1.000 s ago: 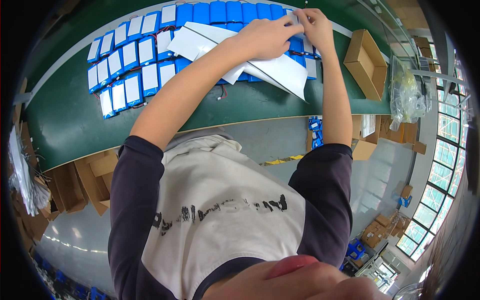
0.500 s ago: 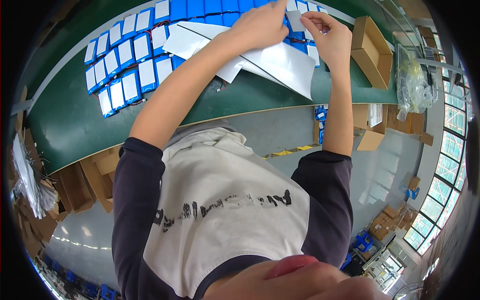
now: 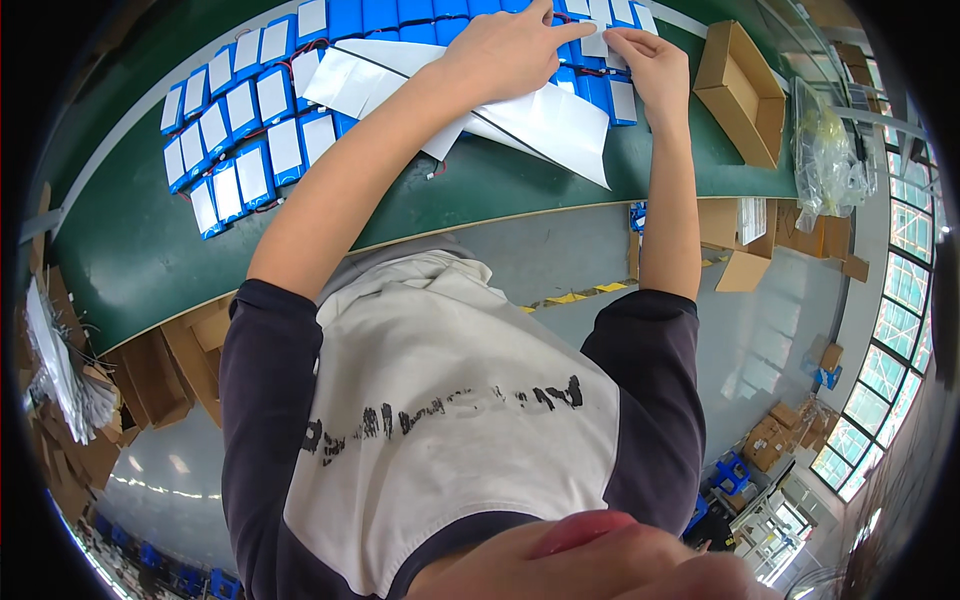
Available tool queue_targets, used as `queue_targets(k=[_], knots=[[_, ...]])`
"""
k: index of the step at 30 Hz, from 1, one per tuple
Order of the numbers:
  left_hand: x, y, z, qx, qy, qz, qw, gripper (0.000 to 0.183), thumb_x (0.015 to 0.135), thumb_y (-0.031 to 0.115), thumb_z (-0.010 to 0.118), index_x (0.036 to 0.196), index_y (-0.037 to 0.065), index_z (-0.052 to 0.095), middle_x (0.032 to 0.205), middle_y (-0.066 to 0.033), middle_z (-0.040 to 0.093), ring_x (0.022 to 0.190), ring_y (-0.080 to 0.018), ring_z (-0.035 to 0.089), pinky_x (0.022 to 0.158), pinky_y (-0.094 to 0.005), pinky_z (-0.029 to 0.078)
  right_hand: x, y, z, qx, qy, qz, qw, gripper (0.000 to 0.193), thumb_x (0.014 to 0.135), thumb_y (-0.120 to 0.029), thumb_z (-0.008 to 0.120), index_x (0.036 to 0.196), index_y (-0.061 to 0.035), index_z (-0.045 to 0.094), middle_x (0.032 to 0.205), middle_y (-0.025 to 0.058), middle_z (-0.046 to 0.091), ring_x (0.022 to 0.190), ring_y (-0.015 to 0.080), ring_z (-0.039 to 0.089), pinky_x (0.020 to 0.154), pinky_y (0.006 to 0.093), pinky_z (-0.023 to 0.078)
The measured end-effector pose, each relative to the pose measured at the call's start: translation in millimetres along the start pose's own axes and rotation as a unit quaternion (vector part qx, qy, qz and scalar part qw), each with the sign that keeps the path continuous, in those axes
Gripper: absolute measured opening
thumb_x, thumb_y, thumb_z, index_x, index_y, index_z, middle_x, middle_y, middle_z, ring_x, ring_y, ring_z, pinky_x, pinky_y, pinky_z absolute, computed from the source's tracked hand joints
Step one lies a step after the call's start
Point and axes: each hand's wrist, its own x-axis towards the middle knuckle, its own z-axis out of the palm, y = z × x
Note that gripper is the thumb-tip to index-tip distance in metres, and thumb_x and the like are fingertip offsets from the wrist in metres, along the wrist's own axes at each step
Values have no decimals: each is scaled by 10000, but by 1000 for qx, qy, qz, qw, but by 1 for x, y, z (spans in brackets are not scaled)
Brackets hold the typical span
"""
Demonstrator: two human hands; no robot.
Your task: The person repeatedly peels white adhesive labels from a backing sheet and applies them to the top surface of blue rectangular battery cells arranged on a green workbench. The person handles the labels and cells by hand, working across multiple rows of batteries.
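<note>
Rows of blue battery packs [image 3: 400, 14] lie on the green table, many with white rectangular patches [image 3: 240, 105]. Large white sheets [image 3: 555, 120] with a dark stripe spread under my left hand [image 3: 508, 55]; its lower fingers seem closed on them, though the grip is hidden. My left index finger stretches right, its tip against a white patch [image 3: 594, 44] on a far-right pack. At that patch's right edge, thumb and index finger of my right hand [image 3: 655, 72] pinch together. The sheets cover part of the packs, and thin red leads show between rows.
An open cardboard box [image 3: 740, 95] stands on the table at right, beside a clear plastic bag [image 3: 830, 160] at the table's end. The green table's front edge [image 3: 480, 219] curves below my forearms. More cardboard boxes [image 3: 150, 375] sit below at left.
The patch at my right fingers was tilted and greyish; now it lies flatter on the pack. My left hand and the sheets have shifted slightly left, with the left index finger now stretched toward the patch.
</note>
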Motion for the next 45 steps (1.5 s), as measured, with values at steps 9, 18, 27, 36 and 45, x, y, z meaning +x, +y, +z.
queue_targets(k=[9,18,27,36,45], knots=[[4,-1,5,32,-12,33,999,475,916,174,624,1390,197,619,1219,-277,606,869,-425,715,743,-514,590,-9,1,3,-118,28,-57,991,256,874,-300,803,1020,-90,818,841,70,784,715,99,640,686,259,519],[3,-7,-5,23,7,27,999,294,923,164,613,1198,108,700,1230,-295,596,886,-438,710,774,-493,593,-5,1,20,-234,52,-262,935,214,865,-293,811,977,-111,824,1025,62,720,800,237,639,757,365,540],[-75,2,-173,-167,356,62,917,225,1018,163,568,1075,-16,692,820,-63,649,634,-137,569,559,-268,437,-83,-80,27,-91,-79,-284,951,314,890,-222,782,1181,-109,744,1296,89,672,1046,285,644,922,393,505],[-161,-78,-192,-420,290,-141,848,273,1109,201,453,1181,-22,592,738,-34,535,392,-73,365,314,-218,276,-116,-98,81,-196,-106,-418,881,475,821,-205,818,1276,-195,683,1146,25,699,1135,271,616,1052,427,424],[-197,-100,-199,-723,210,58,655,322,1116,224,417,1091,-44,593,648,-29,453,429,-81,408,377,-219,405,-98,-50,-5,-116,167,-148,968,342,818,-254,869,1089,-65,781,1065,91,746,939,243,698,786,342,563]])
